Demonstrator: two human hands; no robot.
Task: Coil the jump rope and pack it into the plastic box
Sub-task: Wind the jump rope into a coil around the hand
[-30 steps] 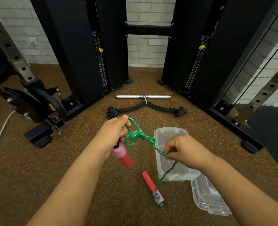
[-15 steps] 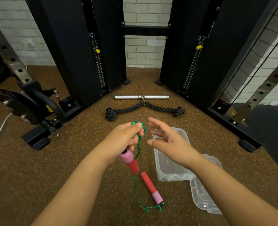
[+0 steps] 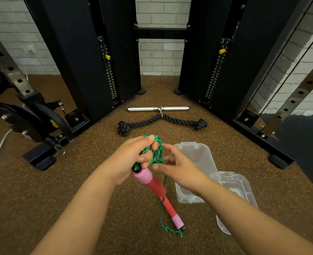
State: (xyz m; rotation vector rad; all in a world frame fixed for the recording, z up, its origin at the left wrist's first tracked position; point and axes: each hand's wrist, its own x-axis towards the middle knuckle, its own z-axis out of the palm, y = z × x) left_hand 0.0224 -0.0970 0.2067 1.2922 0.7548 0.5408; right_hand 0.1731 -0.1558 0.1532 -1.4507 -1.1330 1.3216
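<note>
My left hand (image 3: 133, 159) grips one red and pink handle (image 3: 148, 181) of the jump rope, with several loops of green rope (image 3: 156, 153) bunched in its fingers. My right hand (image 3: 177, 168) is just beside the loops, thumb and fingers pinching the rope strand. From there the rope hangs down to the second red and pink handle (image 3: 170, 208), which lies on the floor. The clear plastic box (image 3: 205, 157) stands open on the floor behind my right hand, partly hidden by it.
The box's clear lid (image 3: 238, 188) lies to the right of the box. A black triceps rope (image 3: 161, 122) and a chrome bar handle (image 3: 157, 108) lie further ahead, between black cable machine towers (image 3: 82, 61). A weight machine base (image 3: 40, 157) stands at left on brown speckled flooring.
My right hand let go of the rope, lifted open, then came back to the loops at my left hand and pinched the strand. The rope bundle in my left hand has grown.
</note>
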